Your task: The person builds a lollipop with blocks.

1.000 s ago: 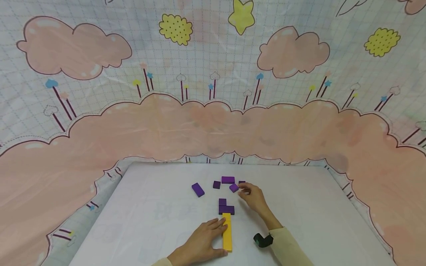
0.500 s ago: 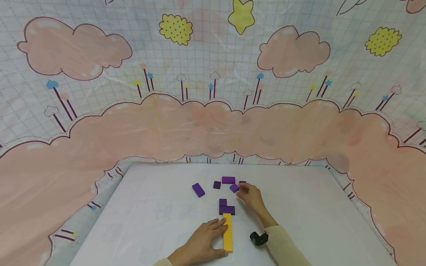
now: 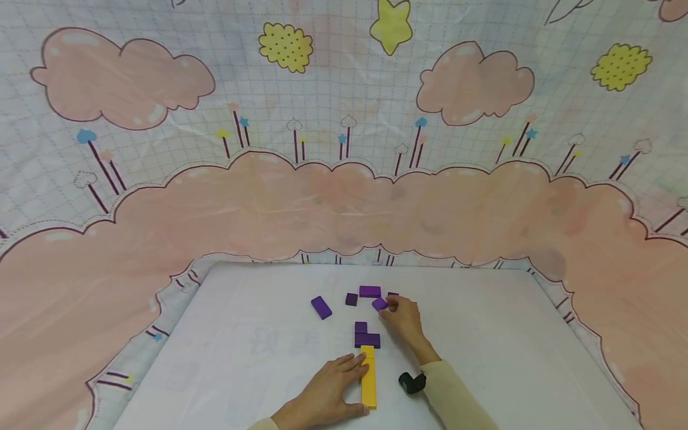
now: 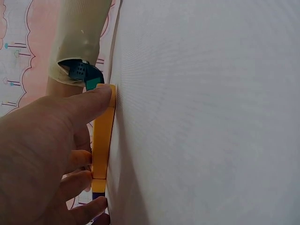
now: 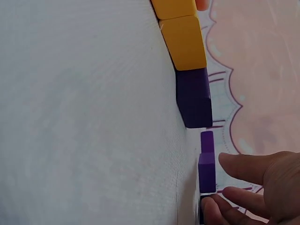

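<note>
In the head view, the right hand [image 3: 404, 319] is edging leftward since the earlier frame, thumb and fingers standing apart beside a small tilted purple block [image 3: 379, 304] and partly hiding a dark block [image 3: 393, 294]. A purple bar [image 3: 369, 291] and a slanted purple block [image 3: 321, 307] are lying around on the table [image 3: 242, 340]. The left hand [image 3: 333, 388] is resting, fingers spread, against the yellow blocks [image 3: 369, 388]. In the left wrist view, its thumb is touching their near end. In the right wrist view, contact is staying unclear.

Left hand [image 3: 333, 385] loosely spread, right hand [image 3: 405, 322] farther forward.
</note>
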Available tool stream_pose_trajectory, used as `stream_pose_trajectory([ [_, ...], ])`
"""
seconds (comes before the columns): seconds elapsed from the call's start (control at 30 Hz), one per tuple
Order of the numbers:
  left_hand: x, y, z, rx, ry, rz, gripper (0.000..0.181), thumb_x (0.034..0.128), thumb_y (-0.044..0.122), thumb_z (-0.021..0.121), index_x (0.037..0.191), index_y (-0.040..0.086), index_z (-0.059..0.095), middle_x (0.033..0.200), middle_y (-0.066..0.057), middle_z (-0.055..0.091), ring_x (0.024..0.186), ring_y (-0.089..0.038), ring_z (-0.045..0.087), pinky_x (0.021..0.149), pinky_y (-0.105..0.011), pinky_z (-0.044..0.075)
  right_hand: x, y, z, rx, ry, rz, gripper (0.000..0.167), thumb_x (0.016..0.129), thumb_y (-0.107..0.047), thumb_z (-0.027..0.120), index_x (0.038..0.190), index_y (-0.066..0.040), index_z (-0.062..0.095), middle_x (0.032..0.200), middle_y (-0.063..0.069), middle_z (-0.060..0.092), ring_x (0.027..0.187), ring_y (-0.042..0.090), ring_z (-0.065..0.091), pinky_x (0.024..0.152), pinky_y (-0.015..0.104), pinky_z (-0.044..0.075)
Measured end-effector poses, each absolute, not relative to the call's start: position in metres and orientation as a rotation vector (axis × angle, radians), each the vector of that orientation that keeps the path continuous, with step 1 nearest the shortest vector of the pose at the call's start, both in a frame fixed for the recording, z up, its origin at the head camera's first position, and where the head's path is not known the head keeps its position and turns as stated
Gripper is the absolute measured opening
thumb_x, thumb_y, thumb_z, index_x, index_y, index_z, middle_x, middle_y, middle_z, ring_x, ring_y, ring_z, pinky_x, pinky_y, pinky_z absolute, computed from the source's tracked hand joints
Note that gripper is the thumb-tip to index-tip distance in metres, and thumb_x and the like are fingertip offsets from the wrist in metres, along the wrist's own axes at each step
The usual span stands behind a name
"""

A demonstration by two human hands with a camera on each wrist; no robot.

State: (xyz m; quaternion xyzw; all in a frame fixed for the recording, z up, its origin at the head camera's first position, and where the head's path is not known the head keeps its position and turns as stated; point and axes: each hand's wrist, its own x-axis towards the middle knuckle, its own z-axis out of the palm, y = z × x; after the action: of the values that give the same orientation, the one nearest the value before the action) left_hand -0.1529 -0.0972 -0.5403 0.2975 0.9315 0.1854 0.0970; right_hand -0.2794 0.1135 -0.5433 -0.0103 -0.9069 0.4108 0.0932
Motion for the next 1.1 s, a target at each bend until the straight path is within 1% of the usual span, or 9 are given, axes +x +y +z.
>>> stream_pose_trajectory([
  [0.23, -0.154, -0.095, -0.540, 0.886, 2.764, 0.557, 0.074, 0.0807, 0.064, 0.067, 0.143, 0.027, 0.051, 0.157, 0.008, 0.038, 0.143, -0.025, 0.040, 0.113, -0.051, 0.038, -0.286, 0.113, -0.543, -0.065, -2.718, 1.212, 0.037, 0.079, -0.015, 0.080, 0.111, 0.000, 0.071, 0.095, 0.010, 0.071, 0.082, 0.019, 0.058, 0.077, 0.036, 0.053],
  [0.43, -0.157, -0.091, -0.541, 0.878, 2.779, 0.558, 0.075, 0.0804, 0.064, 0.068, 0.143, 0.027, 0.051, 0.157, 0.007, 0.038, 0.143, -0.025, 0.041, 0.113, -0.051, 0.038, -0.292, 0.114, -0.542, -0.046, -2.743, 1.188, 0.038, 0.079, -0.017, 0.080, 0.112, 0.001, 0.071, 0.094, 0.010, 0.071, 0.079, 0.018, 0.057, 0.073, 0.033, 0.053],
  [0.73, -0.161, -0.089, -0.542, 0.843, 2.755, 0.580, 0.075, 0.0805, 0.065, 0.067, 0.144, 0.028, 0.051, 0.158, 0.009, 0.037, 0.143, -0.025, 0.039, 0.114, -0.052, 0.037, -0.298, 0.112, -0.543, -0.040, -2.757, 1.104, 0.036, 0.078, -0.019, 0.082, 0.107, -0.001, 0.073, 0.092, 0.011, 0.072, 0.078, 0.019, 0.059, 0.078, 0.039, 0.055],
  [0.87, -0.160, -0.089, -0.542, 0.849, 2.761, 0.580, 0.075, 0.0803, 0.065, 0.068, 0.143, 0.028, 0.051, 0.158, 0.009, 0.037, 0.143, -0.024, 0.040, 0.114, -0.052, 0.037, -0.299, 0.111, -0.544, -0.022, -2.751, 1.076, 0.034, 0.077, -0.019, 0.082, 0.104, -0.001, 0.074, 0.090, 0.011, 0.073, 0.078, 0.020, 0.061, 0.077, 0.041, 0.056],
  [1.0, -0.160, -0.089, -0.541, 0.872, 2.767, 0.575, 0.075, 0.0803, 0.065, 0.067, 0.143, 0.027, 0.051, 0.157, 0.007, 0.038, 0.143, -0.025, 0.040, 0.113, -0.052, 0.038, -0.299, 0.112, -0.544, -0.039, -2.754, 1.105, 0.032, 0.078, -0.018, 0.081, 0.105, -0.001, 0.074, 0.091, 0.010, 0.072, 0.078, 0.020, 0.061, 0.078, 0.040, 0.056],
  [1.1, -0.160, -0.089, -0.540, 0.871, 2.766, 0.577, 0.075, 0.0805, 0.064, 0.068, 0.143, 0.027, 0.051, 0.157, 0.007, 0.038, 0.143, -0.025, 0.041, 0.113, -0.052, 0.038, -0.299, 0.112, -0.544, -0.034, -2.749, 1.129, 0.031, 0.079, -0.017, 0.080, 0.105, -0.002, 0.074, 0.089, 0.009, 0.071, 0.077, 0.018, 0.059, 0.075, 0.038, 0.055],
])
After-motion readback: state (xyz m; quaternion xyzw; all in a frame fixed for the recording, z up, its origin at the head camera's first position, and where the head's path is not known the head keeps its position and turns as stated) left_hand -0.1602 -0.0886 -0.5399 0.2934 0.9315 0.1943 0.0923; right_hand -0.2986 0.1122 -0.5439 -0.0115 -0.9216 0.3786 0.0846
